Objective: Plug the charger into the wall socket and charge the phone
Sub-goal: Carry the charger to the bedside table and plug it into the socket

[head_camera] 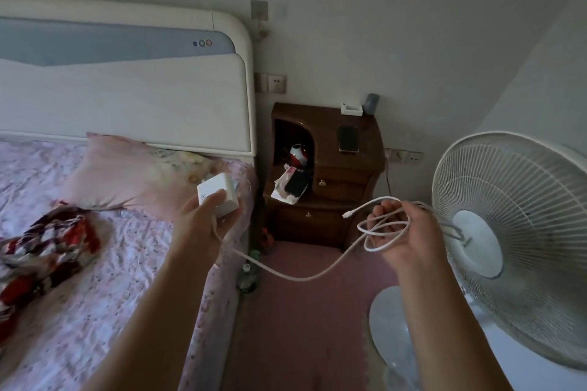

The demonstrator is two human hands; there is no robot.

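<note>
The left hand point(203, 219) holds the white charger point(218, 197) above the edge of the bed point(104, 263), fingers wrapped around its lower half, thumb across the front face. The prongs are not clearly visible. A white cable point(305, 274) leaves the underside of the charger, sags in a loose arc over the pink floor point(301, 327), and rises to the right hand point(403, 232).

The right hand is closed around several loose coils of the same cable, palm turned up. The free end, with its small plug point(346, 215), sticks out to the left of the fingers and touches nothing.

The phone point(348, 138) lies flat, screen up, on top of the dark wooden nightstand point(365, 168), well apart from both hands. A small white box point(352, 108) and a grey object point(371, 103) stand at the back of the nightstand top. Its open lower shelf holds a red and white item and a packet with a dark object on it; these cannot be identified.

A wall socket point(275, 84) sits on the wall just beside the headboard point(127, 98), above the nightstand. A second socket plate point(405, 156) is lower, to the right of the nightstand, with a dark cord hanging beneath it.

A white standing fan point(514, 232) is at the right, close behind the right hand. On the bed lie a pink pillow point(127, 174) and a crumpled red patterned cloth point(47, 251)
</note>
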